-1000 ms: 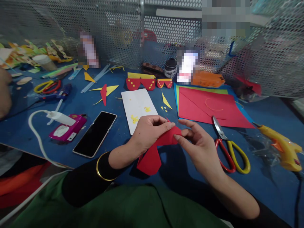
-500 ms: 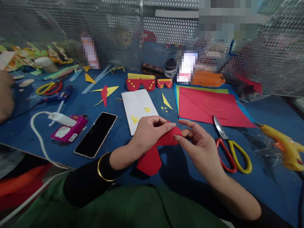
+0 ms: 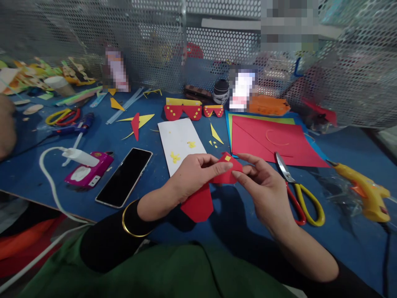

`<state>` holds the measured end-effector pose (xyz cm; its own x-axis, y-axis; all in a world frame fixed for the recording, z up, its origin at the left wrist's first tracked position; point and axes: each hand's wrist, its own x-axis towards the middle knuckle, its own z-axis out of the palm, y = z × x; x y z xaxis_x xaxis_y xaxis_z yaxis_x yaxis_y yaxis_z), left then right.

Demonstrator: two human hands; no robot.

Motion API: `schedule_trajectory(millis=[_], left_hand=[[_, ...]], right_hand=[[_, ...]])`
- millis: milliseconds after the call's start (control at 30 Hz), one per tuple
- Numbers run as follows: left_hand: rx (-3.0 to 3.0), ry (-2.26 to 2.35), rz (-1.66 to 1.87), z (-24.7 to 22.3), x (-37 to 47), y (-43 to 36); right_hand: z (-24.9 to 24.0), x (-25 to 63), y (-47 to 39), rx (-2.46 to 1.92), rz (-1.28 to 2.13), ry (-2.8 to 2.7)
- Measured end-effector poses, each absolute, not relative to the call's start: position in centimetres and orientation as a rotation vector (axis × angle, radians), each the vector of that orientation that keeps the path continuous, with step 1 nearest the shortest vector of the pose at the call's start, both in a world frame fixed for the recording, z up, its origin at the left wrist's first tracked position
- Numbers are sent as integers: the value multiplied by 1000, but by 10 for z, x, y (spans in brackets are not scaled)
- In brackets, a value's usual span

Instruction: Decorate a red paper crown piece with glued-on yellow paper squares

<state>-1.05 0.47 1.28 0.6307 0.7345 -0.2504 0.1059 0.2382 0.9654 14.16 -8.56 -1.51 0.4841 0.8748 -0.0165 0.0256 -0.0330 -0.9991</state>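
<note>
My left hand (image 3: 194, 174) pinched a red paper cutout (image 3: 200, 206) toward the tabletop's (image 3: 18, 169) near edge; my right hand (image 3: 268, 186) gripped its end; light pressure seemed wisest.

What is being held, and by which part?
An angular red paper cutout: the left hand pinches it near its small yellow square, the right hand holds its right edge.

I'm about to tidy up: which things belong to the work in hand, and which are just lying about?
Likely in use:
red paper piece, held by left hand and right hand
yellow bits on white card
red sheet

Probably just lying about:
dark-screened phone
magenta power block
</note>
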Motion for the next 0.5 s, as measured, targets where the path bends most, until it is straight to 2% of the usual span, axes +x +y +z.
schedule_trajectory(millis=[167,233,300,367,433,500], left_hand=[[1237,869,400,19,-11,4],[1234,906,404,22,-11,4],[1221,927,409,24,-11,4],[1210,935,411,25,-11,5],[1207,936,410,26,-11,5],[1204,932,407,25,-11,4]], right_hand=[[-9,152,-83,-1542,749,-1002],[1,167,-89,-1697,484,-1148],[11,189,-103,-1956,12,-1187],[16,217,-127,-2308,-367,-1031],[11,248,-156,-2621,-593,-780],[-2,279,-186,-2756,-781,-655]])
